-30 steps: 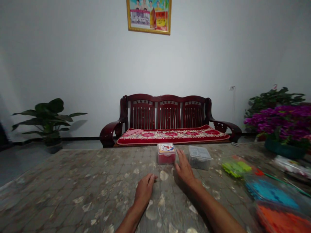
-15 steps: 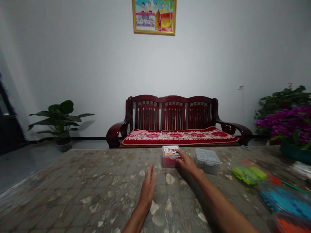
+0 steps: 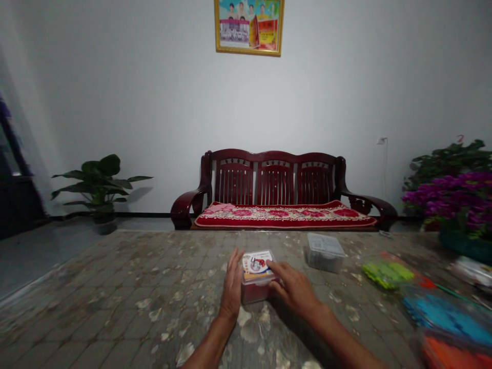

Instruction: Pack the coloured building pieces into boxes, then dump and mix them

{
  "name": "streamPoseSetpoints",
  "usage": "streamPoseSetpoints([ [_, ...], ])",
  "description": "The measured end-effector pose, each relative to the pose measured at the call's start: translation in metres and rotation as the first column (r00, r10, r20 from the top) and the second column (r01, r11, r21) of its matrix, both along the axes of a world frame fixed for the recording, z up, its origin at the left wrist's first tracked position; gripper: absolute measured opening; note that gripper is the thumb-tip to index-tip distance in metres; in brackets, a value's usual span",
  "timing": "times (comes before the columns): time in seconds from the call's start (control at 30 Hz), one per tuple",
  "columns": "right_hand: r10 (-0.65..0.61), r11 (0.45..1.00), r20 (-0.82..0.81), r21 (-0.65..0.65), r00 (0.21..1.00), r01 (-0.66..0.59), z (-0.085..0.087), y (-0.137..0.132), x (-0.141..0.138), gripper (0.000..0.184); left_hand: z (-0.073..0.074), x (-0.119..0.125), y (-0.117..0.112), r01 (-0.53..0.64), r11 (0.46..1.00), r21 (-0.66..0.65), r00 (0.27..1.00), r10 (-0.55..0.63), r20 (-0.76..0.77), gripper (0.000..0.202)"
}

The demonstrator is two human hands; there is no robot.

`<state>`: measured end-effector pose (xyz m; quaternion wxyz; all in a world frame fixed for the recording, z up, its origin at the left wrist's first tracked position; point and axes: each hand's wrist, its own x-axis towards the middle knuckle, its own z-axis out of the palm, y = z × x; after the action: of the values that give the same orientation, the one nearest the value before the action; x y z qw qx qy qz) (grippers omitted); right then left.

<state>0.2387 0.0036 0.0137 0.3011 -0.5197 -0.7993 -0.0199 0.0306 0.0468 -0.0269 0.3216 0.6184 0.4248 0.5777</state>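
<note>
A small clear plastic box with red contents and a printed label on its lid (image 3: pixel 255 275) sits on the patterned table (image 3: pixel 126 302), close in front of me. My right hand (image 3: pixel 292 287) is closed on the box's right side, thumb on the lid. My left hand (image 3: pixel 231 285) lies flat against the box's left side, fingers stretched out.
A second clear box with dark contents (image 3: pixel 324 251) stands further back on the right. Bags of green (image 3: pixel 386 271), blue (image 3: pixel 442 312) and orange pieces (image 3: pixel 453 353) lie along the right edge. A purple flower pot (image 3: pixel 457 215), a wooden sofa (image 3: pixel 280 195) and a leafy plant (image 3: pixel 100 187) stand beyond.
My right hand took hold of the red box at the far side and drew it toward me. My left hand rose from the table and came against the box's left side.
</note>
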Motion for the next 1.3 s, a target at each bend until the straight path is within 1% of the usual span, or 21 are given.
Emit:
streamPoseSetpoints([
  [0.1, -0.098, 0.989, 0.096, 0.123, 0.991, 0.085, 0.005, -0.014, -0.005, 0.047, 0.007, 0.001, -0.005, 0.045, 0.997, 0.062, 0.993, -0.038, -0.108, 0.047],
  [0.17, -0.093, 0.973, 0.114, 0.22, 0.989, 0.066, 0.006, -0.013, -0.005, 0.047, 0.009, 0.001, -0.006, 0.047, 0.996, 0.081, 0.989, -0.035, -0.14, 0.042],
  [0.2, -0.058, 0.965, 0.125, 0.26, 0.99, 0.024, 0.005, -0.011, -0.004, 0.048, 0.009, 0.001, -0.005, 0.046, 0.995, 0.083, 0.99, -0.034, -0.139, 0.041],
  [0.27, 0.06, 0.945, 0.172, 0.307, 0.983, -0.111, 0.003, -0.004, -0.001, 0.05, 0.009, 0.001, -0.004, 0.051, 0.995, 0.085, 0.991, -0.04, -0.129, 0.039],
  [0.33, 0.167, 0.919, 0.221, 0.319, 0.961, -0.233, 0.0, 0.004, 0.001, 0.052, 0.007, 0.0, -0.002, 0.049, 0.995, 0.09, 0.992, -0.038, -0.122, 0.039],
  [0.37, 0.198, 0.907, 0.24, 0.322, 0.95, -0.271, -0.001, 0.007, 0.003, 0.053, 0.007, 0.0, -0.001, 0.047, 0.995, 0.091, 0.992, -0.036, -0.123, 0.038],
  [0.47, 0.215, 0.888, 0.281, 0.342, 0.935, -0.307, -0.002, 0.011, 0.007, 0.051, 0.008, 0.0, -0.002, 0.048, 0.996, 0.077, 0.99, -0.037, -0.14, 0.038],
  [0.57, 0.238, 0.866, 0.302, 0.365, 0.923, -0.342, -0.003, 0.01, 0.01, 0.045, 0.011, 0.001, -0.005, 0.052, 0.997, 0.058, 0.986, -0.042, -0.16, 0.039],
  [0.63, 0.244, 0.859, 0.248, 0.394, 0.937, -0.328, -0.006, 0.006, 0.009, 0.043, 0.013, 0.001, -0.008, 0.055, 0.997, 0.061, 0.985, -0.044, -0.168, 0.04],
  [0.67, 0.228, 0.868, 0.187, 0.406, 0.955, -0.287, -0.008, 0.004, 0.007, 0.042, 0.013, 0.001, -0.009, 0.057, 0.996, 0.065, 0.985, -0.045, -0.168, 0.041],
  [0.73, 0.156, 0.907, 0.011, 0.395, 0.988, -0.147, -0.013, -0.003, 0.002, 0.045, 0.014, 0.002, -0.01, 0.055, 0.996, 0.069, 0.985, -0.043, -0.164, 0.042],
  [0.77, 0.11, 0.927, -0.086, 0.367, 0.99, -0.071, -0.016, -0.006, -0.001, 0.046, 0.014, 0.002, -0.011, 0.049, 0.996, 0.07, 0.986, -0.037, -0.164, 0.042],
  [0.83, 0.028, 0.958, -0.255, 0.283, 0.967, 0.047, -0.02, -0.011, -0.009, 0.045, 0.013, 0.003, -0.01, 0.033, 0.997, 0.071, 0.985, -0.021, -0.169, 0.041],
  [0.93, -0.072, 0.979, -0.448, 0.14, 0.891, 0.15, -0.026, -0.01, -0.018, 0.038, 0.011, 0.004, -0.009, 0.022, 0.998, 0.066, 0.985, -0.011, -0.174, 0.039],
  [1.0, -0.117, 0.985, -0.541, 0.043, 0.833, 0.166, -0.03, -0.006, -0.021, 0.038, 0.011, 0.004, -0.007, 0.022, 0.998, 0.058, 0.986, -0.012, -0.164, 0.038],
  [1.07, -0.127, 0.989, -0.594, -0.013, 0.794, 0.148, -0.034, -0.001, -0.021, 0.038, 0.01, 0.003, -0.006, 0.028, 0.998, 0.053, 0.987, -0.019, -0.157, 0.037],
  [1.2, -0.111, 0.991, -0.614, -0.009, 0.781, 0.133, -0.037, 0.005, -0.016, 0.036, 0.011, 0.003, -0.004, 0.044, 0.998, 0.052, 0.988, -0.036, -0.152, 0.036],
  [1.3, -0.072, 0.995, -0.595, 0.016, 0.801, 0.101, -0.032, 0.003, -0.016, 0.033, 0.012, 0.003, -0.004, 0.063, 0.997, 0.05, 0.987, -0.055, -0.149, 0.037],
])
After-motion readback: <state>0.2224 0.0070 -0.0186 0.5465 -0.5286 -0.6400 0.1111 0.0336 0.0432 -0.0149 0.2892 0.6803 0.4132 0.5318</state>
